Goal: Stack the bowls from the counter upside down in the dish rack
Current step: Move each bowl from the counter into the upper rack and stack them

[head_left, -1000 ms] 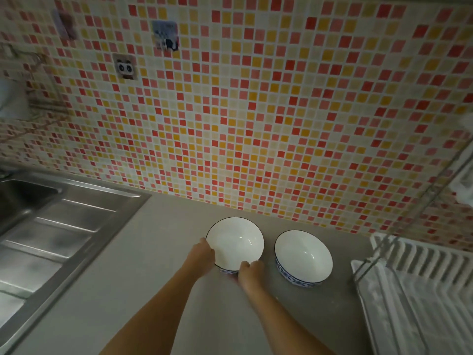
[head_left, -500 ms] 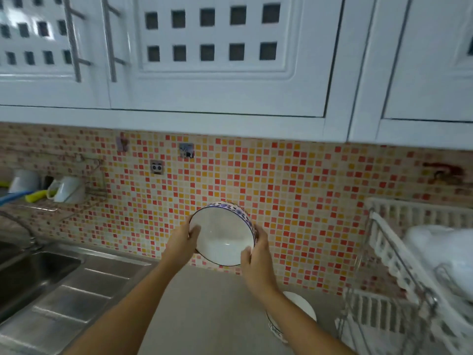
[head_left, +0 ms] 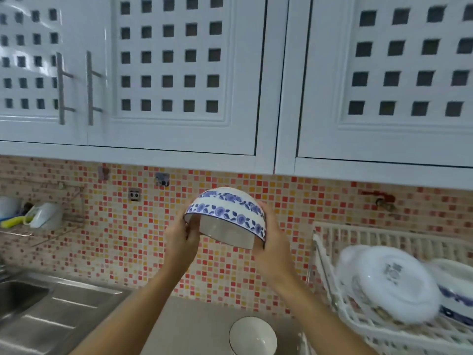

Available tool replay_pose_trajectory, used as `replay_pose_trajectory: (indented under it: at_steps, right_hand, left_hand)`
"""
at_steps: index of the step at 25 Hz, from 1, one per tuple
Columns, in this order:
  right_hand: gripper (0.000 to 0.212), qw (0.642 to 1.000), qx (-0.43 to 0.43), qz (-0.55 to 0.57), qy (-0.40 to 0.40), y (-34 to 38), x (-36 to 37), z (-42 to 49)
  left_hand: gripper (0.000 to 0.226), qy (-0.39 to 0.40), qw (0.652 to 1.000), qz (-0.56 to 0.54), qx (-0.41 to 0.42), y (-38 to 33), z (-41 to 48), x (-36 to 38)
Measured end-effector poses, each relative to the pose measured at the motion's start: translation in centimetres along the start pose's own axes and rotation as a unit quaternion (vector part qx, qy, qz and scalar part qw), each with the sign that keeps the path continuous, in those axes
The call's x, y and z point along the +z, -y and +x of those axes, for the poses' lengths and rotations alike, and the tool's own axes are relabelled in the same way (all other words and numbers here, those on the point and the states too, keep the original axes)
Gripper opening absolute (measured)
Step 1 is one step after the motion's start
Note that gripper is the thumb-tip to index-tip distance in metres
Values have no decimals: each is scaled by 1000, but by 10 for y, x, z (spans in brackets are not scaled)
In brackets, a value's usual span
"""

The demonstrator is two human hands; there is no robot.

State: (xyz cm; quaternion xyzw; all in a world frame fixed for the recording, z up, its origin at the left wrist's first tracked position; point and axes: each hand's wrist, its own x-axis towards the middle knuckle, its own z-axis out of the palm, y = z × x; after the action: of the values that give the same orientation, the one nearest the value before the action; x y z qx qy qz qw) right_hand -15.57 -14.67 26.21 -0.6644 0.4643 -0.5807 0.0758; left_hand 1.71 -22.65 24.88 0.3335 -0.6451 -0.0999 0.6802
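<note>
Both my hands hold a white bowl with blue flower bands point(head_left: 227, 213) up in front of the tiled wall, tipped nearly upside down with its opening facing down toward me. My left hand point(head_left: 180, 238) grips its left rim and my right hand point(head_left: 272, 245) its right rim. A second white bowl point(head_left: 252, 335) stands upright on the grey counter point(head_left: 194, 326) below. The white dish rack point(head_left: 363, 321) is at the right, holding white plates point(head_left: 389, 280) and an upturned blue-patterned bowl point(head_left: 458, 301).
A steel sink with drainboard point(head_left: 51, 308) lies at the left. White wall cabinets point(head_left: 179, 98) hang overhead. A wire wall shelf point(head_left: 38, 221) with cups is at the far left.
The bowl rose from the counter to chest height and turned over from facing me to nearly upside down. The view tilted up and right, showing more of the rack.
</note>
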Motion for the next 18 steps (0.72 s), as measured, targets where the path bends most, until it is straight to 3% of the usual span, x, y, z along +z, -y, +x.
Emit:
replay_pose_trajectory:
  at_steps: [3, 7, 10, 13, 16, 18]
  right_hand:
    - [59, 998, -42, -31, -31, 6, -67, -2]
    - [64, 989, -74, -113, -56, 6, -170, -12]
    - [71, 970, -103, -211, -56, -3, -246, -32]
    - [77, 938, -126, -321, -35, -14, -314, -52]
    - [72, 905, -149, -399, -22, -24, -367, -62]
    - [70, 889, -163, -428, -10, -34, -397, -65]
  left_hand:
    - [40, 2, 999, -21, 29, -50, -6, 41]
    - [49, 62, 995, -18, 74, -123, -22, 103]
    - [48, 168, 971, -40, 164, -173, -42, 140]
    - [79, 312, 923, -40, 223, -211, -63, 172]
    - [97, 419, 881, -27, 216, -238, -76, 204]
    - [101, 446, 873, -19, 197, -255, -83, 225]
